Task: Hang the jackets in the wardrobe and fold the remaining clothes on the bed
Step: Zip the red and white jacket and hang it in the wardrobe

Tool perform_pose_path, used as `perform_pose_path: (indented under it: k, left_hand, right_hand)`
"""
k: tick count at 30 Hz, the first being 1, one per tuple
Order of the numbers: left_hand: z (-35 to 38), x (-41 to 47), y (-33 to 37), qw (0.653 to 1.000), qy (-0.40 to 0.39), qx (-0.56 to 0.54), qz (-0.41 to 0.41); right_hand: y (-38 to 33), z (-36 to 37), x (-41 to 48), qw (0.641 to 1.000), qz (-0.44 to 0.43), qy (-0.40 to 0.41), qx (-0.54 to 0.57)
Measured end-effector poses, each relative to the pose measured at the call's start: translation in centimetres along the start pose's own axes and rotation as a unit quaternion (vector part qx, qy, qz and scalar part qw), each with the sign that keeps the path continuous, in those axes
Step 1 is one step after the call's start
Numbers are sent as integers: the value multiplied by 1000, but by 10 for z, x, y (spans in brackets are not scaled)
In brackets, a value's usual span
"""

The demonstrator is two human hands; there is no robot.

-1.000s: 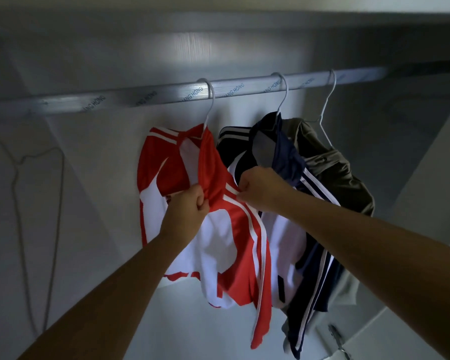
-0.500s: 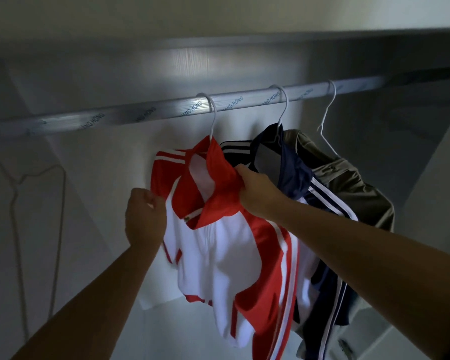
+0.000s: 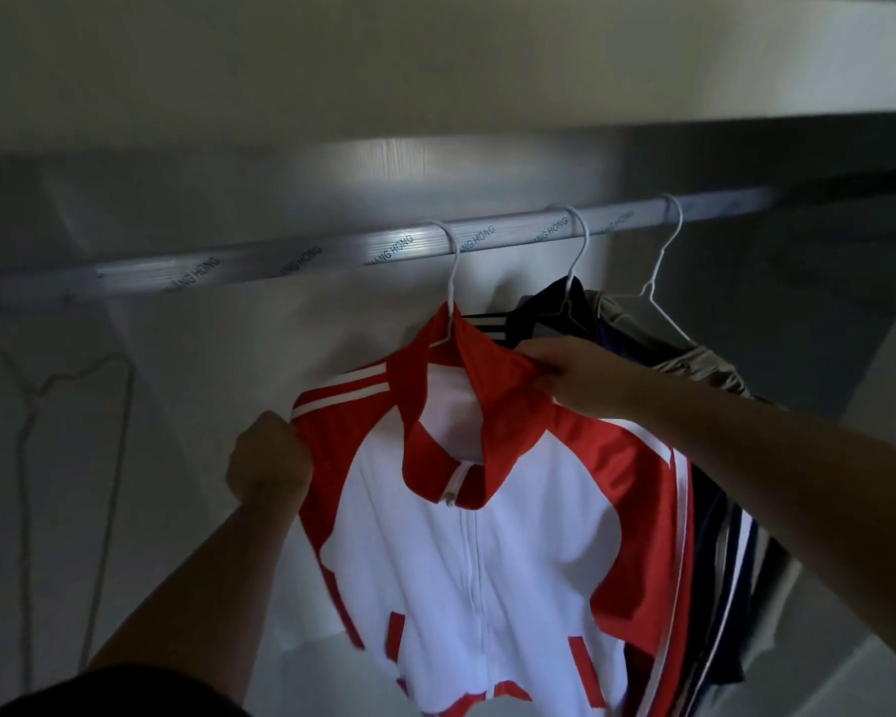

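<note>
Hanging from the wardrobe rail [image 3: 332,253] on a white wire hanger [image 3: 453,271], the red and white jacket [image 3: 487,561] faces out, zipped up to its open collar. The left hand [image 3: 267,465] grips the shoulder nearer the rail's left end, fingers curled into the cloth. The right hand [image 3: 575,377] pinches the red collar on the other side. Just behind it, toward the rail's right end, a navy striped jacket [image 3: 720,551] and an olive jacket [image 3: 704,364] hang on their own hangers, touching each other.
</note>
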State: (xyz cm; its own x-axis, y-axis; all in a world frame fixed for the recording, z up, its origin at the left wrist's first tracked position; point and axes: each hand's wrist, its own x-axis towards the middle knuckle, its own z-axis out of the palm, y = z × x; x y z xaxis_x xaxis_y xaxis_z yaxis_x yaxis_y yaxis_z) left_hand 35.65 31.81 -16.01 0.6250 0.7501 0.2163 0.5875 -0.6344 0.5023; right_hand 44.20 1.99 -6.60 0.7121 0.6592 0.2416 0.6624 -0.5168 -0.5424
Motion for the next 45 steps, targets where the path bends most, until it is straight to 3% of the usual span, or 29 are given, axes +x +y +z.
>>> perform_pose_path:
  k: [3, 5, 10, 15, 19, 21, 23, 25, 27, 29, 32, 36, 37, 39, 41, 43, 45]
  left_hand:
    - [-2, 5, 2, 999, -38, -23, -18]
    - [-3, 10, 2, 997, -69, 19, -18]
    - [2, 12, -7, 984, 9, 154, 89]
    - [18, -14, -21, 934, -17, 297, 197]
    - [18, -27, -13, 925, -37, 329, 188]
    - [11, -26, 0, 951, -14, 261, 169]
    - [0, -28, 19, 975, 26, 120, 186]
    - [-9, -33, 42, 976, 12, -50, 211]
    - [-17, -41, 70, 947, -76, -244, 192]
    - [-19, -49, 93, 903, -142, -368, 171]
    - [-17, -62, 112, 882, -192, -381, 199]
    - [-17, -69, 123, 896, -220, -319, 217]
    - [-18, -70, 124, 901, -210, -310, 221]
    - [-21, -73, 127, 909, -190, -298, 219]
    - [-23, -79, 130, 914, -185, -294, 208]
    - [-25, -85, 135, 916, -192, -286, 203]
    - [-26, -85, 139, 917, -200, -278, 203]
  right_hand:
    - [1, -1, 0, 1000, 1, -9, 6]
    - [0, 0, 0, 1000, 6, -12, 8]
    - [0, 3, 0, 1000, 21, 0, -7]
    - [-1, 0, -3, 999, 32, 5, -27]
    - [-6, -9, -7, 998, 44, -18, -41]
    - [-6, -13, -12, 997, 57, -27, -37]
    - [-4, -10, -19, 996, 66, -25, -53]
    - [0, -1, -26, 993, 73, -13, -90]
    - [2, 11, -35, 990, 96, -4, -104]
    - [4, 23, -44, 988, 129, 7, -89]
    - [-2, 38, -60, 989, 138, -11, -59]
    - [-15, 33, -77, 986, 119, -113, -37]
    - [-15, 26, -79, 989, 111, -85, -39]
    - [-11, 11, -81, 984, 99, 74, -125]
    - [-1, -3, -82, 932, 151, 193, -267]
    - [10, -11, -84, 908, 256, 150, -296]
    - [19, -8, -86, 909, 315, 62, -267]
